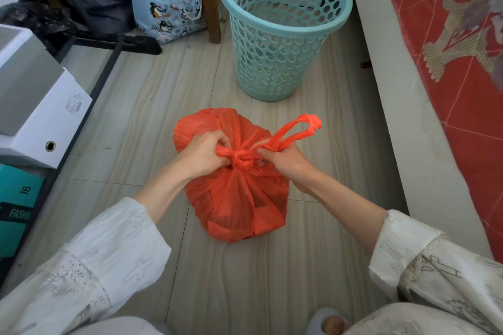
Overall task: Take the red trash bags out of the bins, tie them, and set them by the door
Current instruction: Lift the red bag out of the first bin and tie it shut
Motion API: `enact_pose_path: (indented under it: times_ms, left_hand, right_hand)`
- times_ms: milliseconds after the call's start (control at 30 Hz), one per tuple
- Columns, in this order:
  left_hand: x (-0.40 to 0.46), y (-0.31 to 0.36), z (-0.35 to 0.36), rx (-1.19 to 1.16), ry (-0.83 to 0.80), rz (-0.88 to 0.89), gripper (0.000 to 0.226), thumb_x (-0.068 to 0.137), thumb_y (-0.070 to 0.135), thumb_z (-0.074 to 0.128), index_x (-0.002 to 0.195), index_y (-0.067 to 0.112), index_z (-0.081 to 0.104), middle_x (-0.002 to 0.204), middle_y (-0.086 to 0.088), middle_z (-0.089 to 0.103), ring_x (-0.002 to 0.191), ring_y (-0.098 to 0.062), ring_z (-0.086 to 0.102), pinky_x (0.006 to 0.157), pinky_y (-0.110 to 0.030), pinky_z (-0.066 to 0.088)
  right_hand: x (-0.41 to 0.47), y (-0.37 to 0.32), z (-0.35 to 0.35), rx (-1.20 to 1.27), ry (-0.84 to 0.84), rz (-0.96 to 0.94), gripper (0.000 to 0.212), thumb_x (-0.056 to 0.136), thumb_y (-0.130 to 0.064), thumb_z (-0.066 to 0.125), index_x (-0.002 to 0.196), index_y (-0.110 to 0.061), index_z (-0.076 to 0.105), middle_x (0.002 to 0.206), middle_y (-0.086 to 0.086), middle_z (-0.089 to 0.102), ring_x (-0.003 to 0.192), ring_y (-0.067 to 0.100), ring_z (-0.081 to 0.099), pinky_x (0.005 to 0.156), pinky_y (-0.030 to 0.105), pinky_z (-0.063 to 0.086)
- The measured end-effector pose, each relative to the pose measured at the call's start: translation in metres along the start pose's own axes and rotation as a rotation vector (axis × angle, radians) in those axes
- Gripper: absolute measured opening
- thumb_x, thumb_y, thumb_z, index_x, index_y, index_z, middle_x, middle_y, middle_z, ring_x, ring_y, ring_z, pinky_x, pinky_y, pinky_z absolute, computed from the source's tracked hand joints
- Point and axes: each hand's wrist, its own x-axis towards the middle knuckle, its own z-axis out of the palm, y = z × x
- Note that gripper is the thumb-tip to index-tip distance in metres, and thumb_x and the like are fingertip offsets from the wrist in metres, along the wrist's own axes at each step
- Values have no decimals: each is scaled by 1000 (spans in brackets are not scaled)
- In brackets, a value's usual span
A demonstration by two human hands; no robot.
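A red trash bag (236, 198) sits on the wooden floor (245, 280), out of the teal bin (280, 27) that stands upright just behind it. The left hand (202, 155) curls around one twisted handle, and the right hand (285, 162) pinches the other handle (296, 130), whose loop sticks up to the right. Between the hands sits a knot (239, 158) at the bag's gathered top. White boxes (35, 106) lie at the left, a bed (449, 62) with a red cover runs along the right, and a blue penguin bag (166, 5) stands behind.
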Motion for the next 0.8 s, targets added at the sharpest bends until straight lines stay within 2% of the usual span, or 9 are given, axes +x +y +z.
enact_pose_path:
  times_ms: [133, 200, 333, 400, 467, 500, 600, 700, 800]
  left_hand:
    - [-4, 2, -5, -527, 4, -15, 35, 73, -4, 68, 79, 27, 54, 79, 5, 61, 71, -4, 57, 72, -14, 44]
    - [-6, 3, -1, -597, 28, -5, 34, 75, -3, 65, 81, 28, 55, 80, 9, 60, 66, 9, 55, 70, -7, 42]
    - [-4, 3, 7, -436, 33, 32, 34, 78, 0, 59, 78, 33, 51, 77, 14, 56, 58, 10, 50, 61, -4, 38]
    - [-3, 3, 7, -327, -14, 41, 31, 79, 4, 57, 78, 34, 50, 82, 11, 59, 74, -1, 56, 74, -14, 43]
    - [-5, 2, 7, -279, -94, 57, 29, 80, 4, 57, 79, 32, 51, 88, 1, 62, 86, -19, 60, 84, -31, 46]
    - [-6, 3, 6, -276, -134, 97, 27, 80, 1, 58, 82, 28, 54, 87, -3, 62, 83, -20, 59, 81, -34, 46]
    - [-10, 6, -1, -241, -226, 187, 19, 78, -3, 64, 94, 6, 56, 88, -13, 60, 70, -1, 54, 68, -22, 44]
    - [-6, 9, -1, -171, -183, 105, 22, 76, 11, 66, 96, 7, 58, 88, -11, 64, 73, -7, 54, 66, -21, 41]
    - [-3, 10, 2, -141, -92, 28, 8, 74, 11, 67, 79, 17, 63, 76, 2, 63, 71, -9, 54, 68, -23, 39]
  right_hand:
    - [0, -2, 2, 15, -33, -14, 15, 90, -3, 53, 99, 4, 63, 73, 6, 56, 56, 5, 54, 54, 12, 42]
    - [1, -3, 3, -27, -60, -29, 2, 84, -3, 61, 86, -4, 61, 71, 3, 56, 59, 8, 51, 61, 17, 43]
    - [5, -4, 9, -170, -42, -64, 33, 73, 5, 65, 60, -21, 51, 63, -6, 54, 65, 10, 53, 66, 27, 44]
    - [7, -4, 10, -196, -14, -100, 32, 72, 3, 63, 59, -23, 50, 62, -7, 54, 67, 12, 52, 66, 30, 41]
    - [7, -3, 9, -360, -19, -179, 17, 74, -1, 58, 73, -18, 55, 73, 0, 61, 74, 20, 56, 63, 27, 36]
    - [7, -2, 8, -498, -30, -230, 15, 75, -2, 55, 85, -12, 56, 84, 7, 64, 84, 27, 58, 64, 28, 33]
    - [10, 3, 8, -822, -65, -339, 28, 77, -1, 47, 105, -4, 49, 104, 21, 60, 99, 37, 55, 76, 36, 38]
    - [11, 4, 8, -995, 32, -350, 27, 81, -8, 47, 108, -8, 50, 108, 18, 61, 103, 38, 54, 83, 42, 42]
    - [13, 5, 5, -708, 145, -142, 20, 82, -16, 52, 101, -13, 59, 104, 14, 67, 100, 35, 58, 84, 41, 46]
